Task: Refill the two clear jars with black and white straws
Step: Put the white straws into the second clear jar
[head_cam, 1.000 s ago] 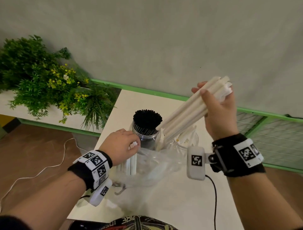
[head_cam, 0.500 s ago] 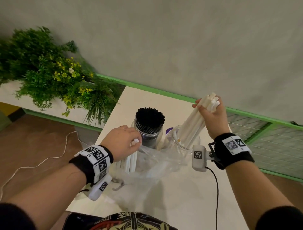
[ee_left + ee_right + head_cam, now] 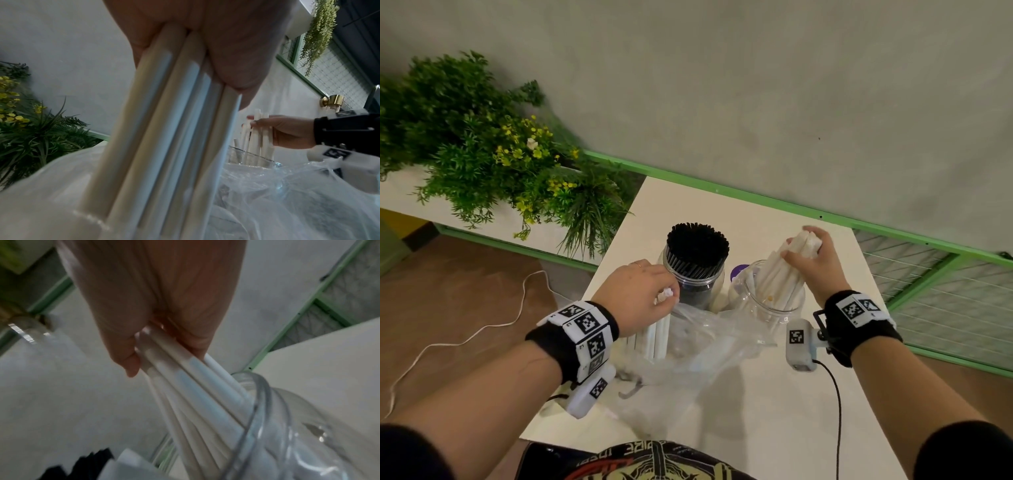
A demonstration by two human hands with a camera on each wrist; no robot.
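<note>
Two clear jars stand mid-table. The left jar [image 3: 693,286] is packed with black straws [image 3: 697,245]. My right hand [image 3: 808,255] grips the top of a bundle of white straws [image 3: 782,274] whose lower ends are inside the right jar [image 3: 774,308]; the right wrist view shows those white straws [image 3: 191,389] passing the jar's rim [image 3: 261,395]. My left hand [image 3: 650,291] grips another bundle of white straws [image 3: 659,337] upright in a clear plastic bag [image 3: 709,346], seen close as white straws [image 3: 160,129] in the left wrist view.
The white table [image 3: 756,418] ends at a green rail [image 3: 756,200] by the wall. A planter of green plants [image 3: 482,154] is at the left. A purple lid [image 3: 739,272] lies behind the jars. A black cable [image 3: 837,411] trails from my right wrist.
My right hand has swung the white straw bundle from a raised slant down into the right jar. The left hand has kept its hold on the straws in the bag.
</note>
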